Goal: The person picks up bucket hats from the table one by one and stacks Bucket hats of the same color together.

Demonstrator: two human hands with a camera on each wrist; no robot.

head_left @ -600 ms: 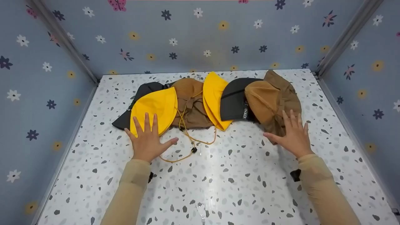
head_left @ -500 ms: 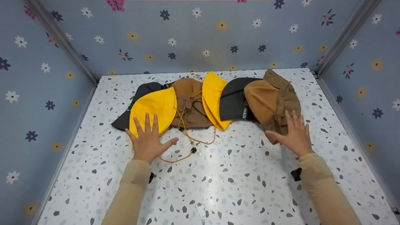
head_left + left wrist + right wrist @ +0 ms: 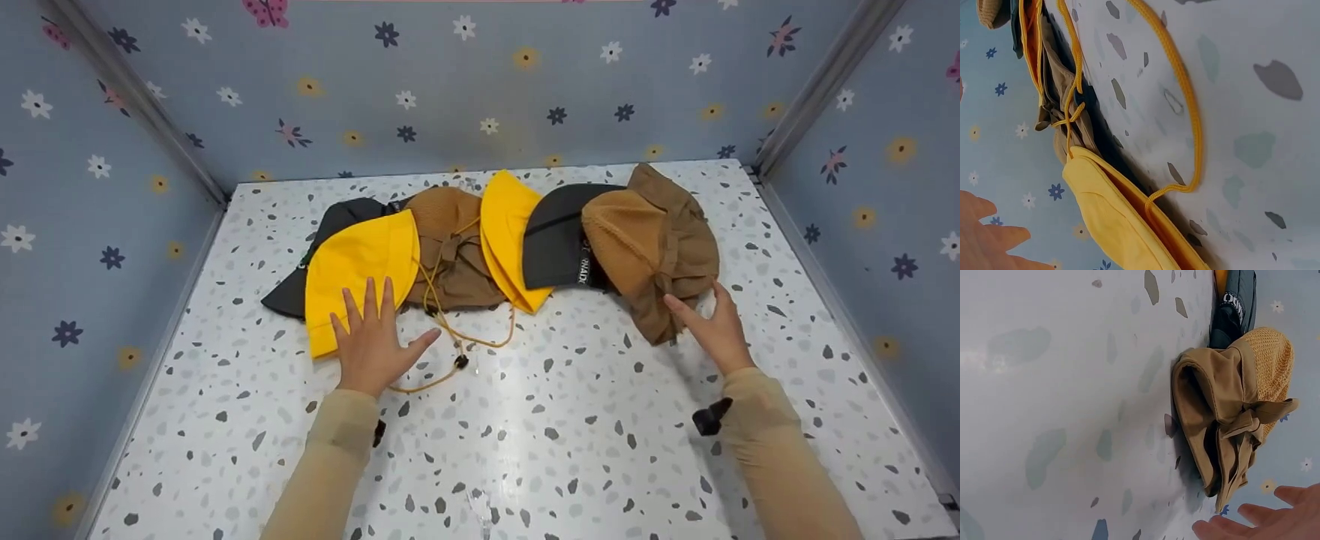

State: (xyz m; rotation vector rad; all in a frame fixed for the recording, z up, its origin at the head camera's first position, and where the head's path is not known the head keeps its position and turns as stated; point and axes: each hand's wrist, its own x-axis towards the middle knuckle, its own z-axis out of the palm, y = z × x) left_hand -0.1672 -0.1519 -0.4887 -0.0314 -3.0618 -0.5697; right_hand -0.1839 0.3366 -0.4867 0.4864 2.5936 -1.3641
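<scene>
Pale blue flowered walls (image 3: 442,67) stand behind and on both sides of your white, speckled tabletop (image 3: 517,427). Your left sleeve (image 3: 319,465) and right sleeve (image 3: 787,465) reach in from the near edge.

Six pieces of headwear lie in an overlapping row toward the back. The right brown hat (image 3: 686,240), with its tan knit crown and fabric bow, sits at your far right, partly over the right dark cap (image 3: 559,240); that cap overlaps the right yellow hat (image 3: 504,232). The middle brown hat (image 3: 469,281) comes next. The left yellow hat (image 3: 360,259) lies in front of the left dark cap (image 3: 341,221).

Your left grip (image 3: 373,349) is spread wide with nothing in it, above the near edge of the left yellow hat and apart from it. Your right grip (image 3: 718,334) has its thumb and fingers apart at the right brown hat's near edge; in the right wrist view the fingertips are clear of the cloth, holding nothing.

An orange cord (image 3: 491,345) runs loosely from the left yellow hat, carrying a small black toggle (image 3: 460,362).
</scene>
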